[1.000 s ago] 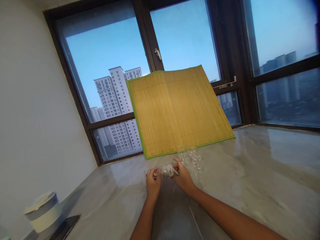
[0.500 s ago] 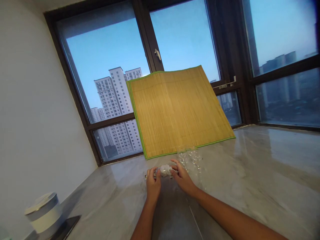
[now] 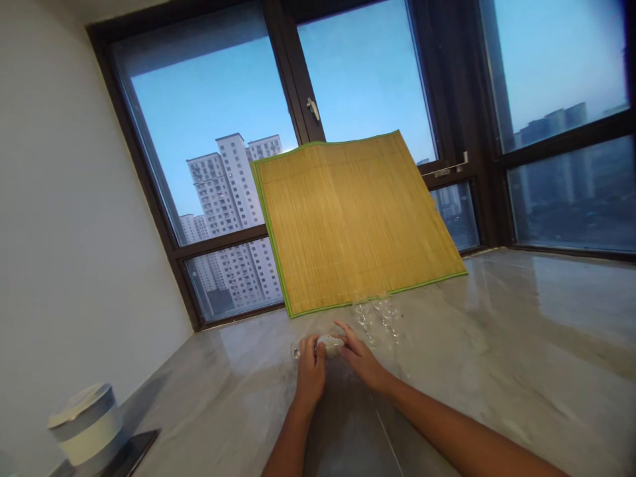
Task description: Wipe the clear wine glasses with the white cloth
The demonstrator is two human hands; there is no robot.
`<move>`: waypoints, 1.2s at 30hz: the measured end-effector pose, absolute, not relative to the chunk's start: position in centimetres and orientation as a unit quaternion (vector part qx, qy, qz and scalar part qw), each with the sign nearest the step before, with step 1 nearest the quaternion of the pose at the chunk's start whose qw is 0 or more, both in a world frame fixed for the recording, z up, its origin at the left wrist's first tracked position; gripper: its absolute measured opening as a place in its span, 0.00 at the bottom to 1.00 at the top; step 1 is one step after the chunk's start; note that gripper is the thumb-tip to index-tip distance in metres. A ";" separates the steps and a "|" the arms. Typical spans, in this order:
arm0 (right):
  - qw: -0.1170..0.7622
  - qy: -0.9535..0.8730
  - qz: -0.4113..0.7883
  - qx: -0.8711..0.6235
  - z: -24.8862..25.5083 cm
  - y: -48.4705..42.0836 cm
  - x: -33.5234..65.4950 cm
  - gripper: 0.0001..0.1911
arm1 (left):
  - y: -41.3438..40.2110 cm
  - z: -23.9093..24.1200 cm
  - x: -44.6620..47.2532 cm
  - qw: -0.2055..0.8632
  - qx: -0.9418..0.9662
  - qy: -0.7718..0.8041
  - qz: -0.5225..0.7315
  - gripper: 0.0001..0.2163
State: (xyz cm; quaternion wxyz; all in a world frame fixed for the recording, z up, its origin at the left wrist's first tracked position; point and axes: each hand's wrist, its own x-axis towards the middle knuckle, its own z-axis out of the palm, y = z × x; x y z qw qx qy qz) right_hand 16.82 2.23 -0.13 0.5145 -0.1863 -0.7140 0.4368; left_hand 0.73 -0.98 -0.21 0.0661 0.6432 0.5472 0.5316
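Both of my hands meet over a small clear glass point(image 3: 298, 349) that lies on its side on the marble counter point(image 3: 497, 358). My left hand point(image 3: 310, 372) is curled around the glass near its stem. My right hand point(image 3: 362, 360) pinches a crumpled white cloth point(image 3: 330, 344) pressed against the glass. Just beyond my right hand stand several small clear glasses point(image 3: 378, 315), hard to make out against the counter.
A bamboo mat with a green edge point(image 3: 355, 218) leans upright against the dark-framed window point(image 3: 293, 86). A white wall point(image 3: 64, 218) runs along the left. At the lower left sits a white lidded pot point(image 3: 87, 424) on a dark tray.
My hands have drawn closer together. The white cloth is bunched smaller and lies further into the glass than before. The view has barely shifted.
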 end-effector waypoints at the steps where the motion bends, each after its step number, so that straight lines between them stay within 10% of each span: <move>1: 0.506 -0.722 0.435 -0.184 -0.1 2.1 16.8 0.33 | -1.0 -0.2 0.6 0.067 0.642 0.548 0.532 0.16; 11: 0.519 -0.722 0.381 -0.253 -1.2 1.5 15.6 0.31 | -1.3 0.0 0.4 0.059 0.651 0.567 0.502 0.15; 36: 0.597 -0.440 0.633 -0.220 1.6 2.6 16.5 0.28 | 0.0 1.0 -1.4 0.504 0.278 0.416 0.704 0.16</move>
